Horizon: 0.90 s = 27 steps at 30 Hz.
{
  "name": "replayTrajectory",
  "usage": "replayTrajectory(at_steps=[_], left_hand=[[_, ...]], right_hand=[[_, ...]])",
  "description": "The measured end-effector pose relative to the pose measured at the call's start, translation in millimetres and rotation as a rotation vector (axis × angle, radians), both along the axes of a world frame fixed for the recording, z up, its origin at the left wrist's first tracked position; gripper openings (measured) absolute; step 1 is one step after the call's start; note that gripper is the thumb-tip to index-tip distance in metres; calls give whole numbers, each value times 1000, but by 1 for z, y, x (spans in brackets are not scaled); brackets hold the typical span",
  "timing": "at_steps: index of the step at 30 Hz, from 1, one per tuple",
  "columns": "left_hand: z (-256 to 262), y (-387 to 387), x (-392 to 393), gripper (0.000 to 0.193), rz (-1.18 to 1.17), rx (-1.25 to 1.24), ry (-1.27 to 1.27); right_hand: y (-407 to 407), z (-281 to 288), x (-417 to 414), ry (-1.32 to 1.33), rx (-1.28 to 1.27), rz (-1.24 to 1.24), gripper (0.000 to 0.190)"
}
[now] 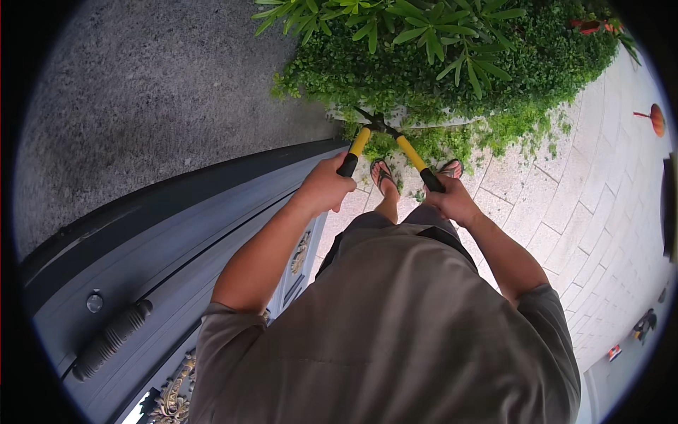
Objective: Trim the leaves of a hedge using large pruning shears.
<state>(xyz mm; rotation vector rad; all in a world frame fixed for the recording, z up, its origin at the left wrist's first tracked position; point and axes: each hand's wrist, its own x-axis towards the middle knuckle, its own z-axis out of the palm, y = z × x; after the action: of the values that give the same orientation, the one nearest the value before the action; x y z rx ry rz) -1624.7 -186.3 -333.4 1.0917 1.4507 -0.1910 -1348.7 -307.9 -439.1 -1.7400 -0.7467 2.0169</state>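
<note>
My left hand (327,184) grips the black end of one yellow handle of a pair of hedge shears (377,126). The other yellow handle ends in my right hand (453,199). Both handles are spread apart, and the dark blades reach into the lower edge of a dense, small-leaved green shrub (450,69). Leaves hide part of the blades. Cut green clippings (508,132) lie on the paving around the shrub's base and near my sandalled feet (382,175). Longer, narrow-leaved foliage (429,26) rises above the small leaves.
A grey door (175,233) with a ribbed handle (112,339) and gilt ornament runs close along my left. Beyond it stands a rough grey wall (159,90). Light paving slabs (556,212) spread to the right, where a round orange object (657,120) shows near the rim.
</note>
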Motion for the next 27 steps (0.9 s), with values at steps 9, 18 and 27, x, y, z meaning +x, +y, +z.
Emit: replayTrajectory(at_steps=[9,18,27], left_hand=[[90,-14,-21,82,-74,61,126],[-17,5,16,78,-143,118,303],[100,-28,-16,82,-243,89,254]], right_hand=[[-27,-60,37,17,45,61,54],[20,-77,-106,-228,297,28,44],[-55,-124,8,-116,261,239,33]])
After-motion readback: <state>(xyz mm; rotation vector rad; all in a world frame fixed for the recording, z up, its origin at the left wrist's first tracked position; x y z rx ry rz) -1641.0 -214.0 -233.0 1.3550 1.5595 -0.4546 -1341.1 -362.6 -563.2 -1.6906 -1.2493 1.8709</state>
